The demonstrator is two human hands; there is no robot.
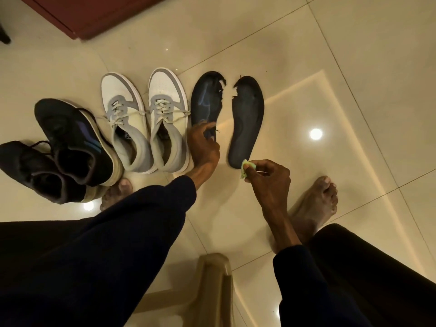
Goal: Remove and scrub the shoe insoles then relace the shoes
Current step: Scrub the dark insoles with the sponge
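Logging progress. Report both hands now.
Left hand: grips the insole beside the white shoes.
Right hand: pinches a small green sponge.

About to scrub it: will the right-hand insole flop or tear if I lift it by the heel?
Likely floppy and light: the right-hand insole looks thin, lying flat on the floor. Its toe edge is ragged, so it may tear further.
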